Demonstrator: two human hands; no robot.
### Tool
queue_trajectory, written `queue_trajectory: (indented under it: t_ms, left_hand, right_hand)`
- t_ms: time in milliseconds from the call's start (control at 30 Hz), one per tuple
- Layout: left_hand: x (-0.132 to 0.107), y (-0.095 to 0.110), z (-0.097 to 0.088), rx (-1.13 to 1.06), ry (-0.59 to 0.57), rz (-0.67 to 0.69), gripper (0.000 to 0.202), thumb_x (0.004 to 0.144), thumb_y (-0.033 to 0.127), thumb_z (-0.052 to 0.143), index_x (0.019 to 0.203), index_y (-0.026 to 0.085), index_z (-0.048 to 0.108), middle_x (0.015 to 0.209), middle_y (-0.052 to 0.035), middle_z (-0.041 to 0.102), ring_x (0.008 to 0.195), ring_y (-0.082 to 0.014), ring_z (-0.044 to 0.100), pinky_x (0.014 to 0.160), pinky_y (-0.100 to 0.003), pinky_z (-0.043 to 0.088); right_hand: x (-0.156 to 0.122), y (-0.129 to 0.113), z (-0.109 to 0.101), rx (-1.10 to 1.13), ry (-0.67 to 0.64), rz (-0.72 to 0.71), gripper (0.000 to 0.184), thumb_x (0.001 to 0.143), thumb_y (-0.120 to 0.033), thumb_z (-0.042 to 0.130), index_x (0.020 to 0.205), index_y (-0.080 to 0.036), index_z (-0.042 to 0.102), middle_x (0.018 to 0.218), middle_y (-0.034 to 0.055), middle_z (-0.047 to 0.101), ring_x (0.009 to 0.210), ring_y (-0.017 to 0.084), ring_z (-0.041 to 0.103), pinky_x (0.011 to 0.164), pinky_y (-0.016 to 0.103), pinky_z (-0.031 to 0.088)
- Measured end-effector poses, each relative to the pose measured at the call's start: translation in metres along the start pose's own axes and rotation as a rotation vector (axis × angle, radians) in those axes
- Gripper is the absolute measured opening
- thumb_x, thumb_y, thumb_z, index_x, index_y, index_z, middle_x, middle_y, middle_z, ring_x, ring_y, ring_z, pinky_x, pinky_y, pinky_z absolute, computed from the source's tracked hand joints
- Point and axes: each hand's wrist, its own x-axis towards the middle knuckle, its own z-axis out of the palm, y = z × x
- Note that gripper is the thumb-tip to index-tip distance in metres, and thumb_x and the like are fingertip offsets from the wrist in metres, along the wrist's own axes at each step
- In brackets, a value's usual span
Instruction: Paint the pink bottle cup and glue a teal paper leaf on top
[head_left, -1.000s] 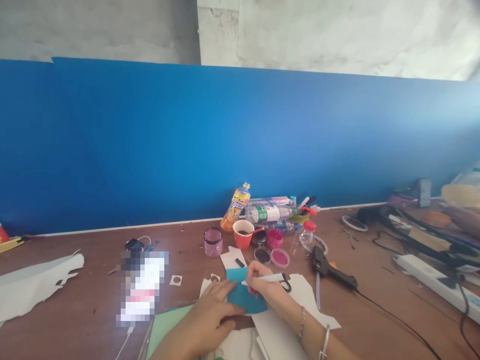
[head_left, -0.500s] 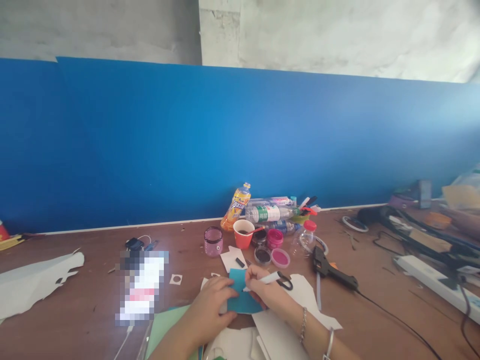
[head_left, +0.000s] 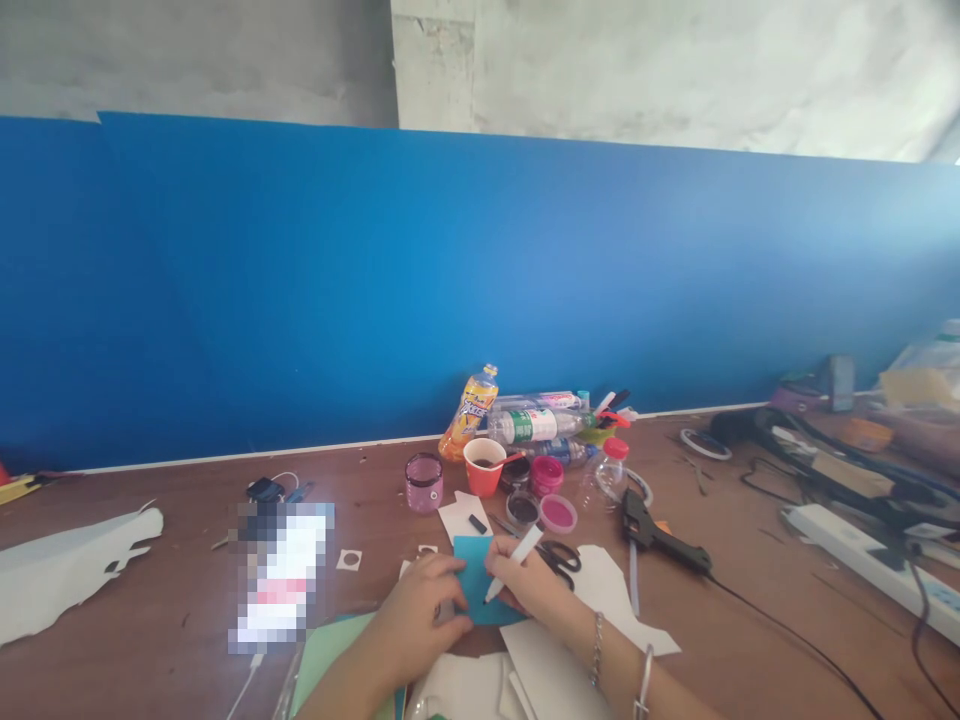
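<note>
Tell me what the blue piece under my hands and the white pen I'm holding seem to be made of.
Blue piece: likely paper or thin card, matte; it lies flat with straight cut edges. White pen: probably plastic, smooth; a uniform, rigid white barrel, though too small to be sure.

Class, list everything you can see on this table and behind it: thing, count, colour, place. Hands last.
teal card: one, teal, near edge, under both hands
marker: one, white, tip on the teal card
scissors: one, black handles, right of the marker
glue gun: one, black, right of the scissors
cup: one, orange, behind the teal card
jar: one, purple, left of the cup
bottles: several, clear and orange, by the board
board: one, blue, behind the table
power strip: one, white, far right
table: one, brown, under everything
left hand: one, on the teal card's left edge
right hand: one, fingers grip the marker
</note>
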Motion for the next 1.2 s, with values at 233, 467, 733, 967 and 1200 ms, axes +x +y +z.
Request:
queue_trajectory:
  t_ms: [233, 467, 733, 967, 1200]
  left_hand:
    - [0.004, 0.000, -0.001, -0.066, 0.011, -0.021, 0.018, 0.068, 0.010, 0.056, 0.080, 0.023, 0.063, 0.122, -0.0053, 0.061, 0.117, -0.0223, 0.049, 0.101, -0.038, 0.034]
    - [0.000, 0.007, -0.006, -0.077, 0.034, -0.011, 0.030, 0.066, 0.013, 0.056, 0.094, 0.022, 0.058, 0.107, -0.0068, 0.059, 0.105, -0.0232, 0.052, 0.094, -0.036, 0.039]
    - [-0.003, 0.001, -0.002, -0.112, 0.034, -0.052, 0.053, 0.067, 0.015, 0.056, 0.119, 0.026, 0.051, 0.134, -0.0065, 0.046, 0.121, -0.0244, 0.044, 0.103, -0.039, 0.033]
    - [0.000, 0.000, -0.002, -0.096, 0.004, -0.021, 0.049, 0.067, 0.015, 0.057, 0.115, 0.024, 0.054, 0.136, -0.0073, 0.048, 0.126, -0.0252, 0.040, 0.108, -0.042, 0.028]
    - [-0.001, -0.003, -0.001, -0.137, 0.030, 0.013, 0.044, 0.067, 0.014, 0.057, 0.109, 0.025, 0.055, 0.127, -0.0069, 0.053, 0.118, -0.0238, 0.047, 0.102, -0.038, 0.035]
  right_hand:
    - [0.000, 0.007, 0.003, -0.090, 0.038, -0.004, 0.018, 0.067, -0.019, 0.057, 0.057, -0.021, 0.041, 0.032, -0.0087, 0.044, 0.028, 0.006, 0.033, 0.032, 0.017, 0.018]
    - [-0.006, -0.005, -0.007, -0.070, 0.115, -0.241, 0.025, 0.077, -0.038, 0.053, 0.062, -0.021, 0.042, 0.048, -0.0073, 0.040, 0.046, 0.009, 0.037, 0.046, 0.022, 0.028]
    - [-0.009, -0.004, -0.009, -0.170, 0.150, -0.352, 0.023, 0.085, -0.041, 0.047, 0.075, -0.021, 0.046, 0.068, -0.0026, 0.047, 0.066, 0.015, 0.046, 0.061, 0.026, 0.036]
    - [-0.004, -0.001, -0.009, -0.168, 0.153, -0.337, 0.022, 0.084, -0.040, 0.048, 0.074, -0.020, 0.049, 0.068, -0.0017, 0.049, 0.065, 0.015, 0.047, 0.062, 0.027, 0.037]
    - [-0.005, -0.007, -0.012, -0.030, 0.095, -0.302, 0.027, 0.080, -0.045, 0.052, 0.070, -0.020, 0.048, 0.062, -0.0032, 0.048, 0.061, 0.014, 0.048, 0.059, 0.026, 0.037]
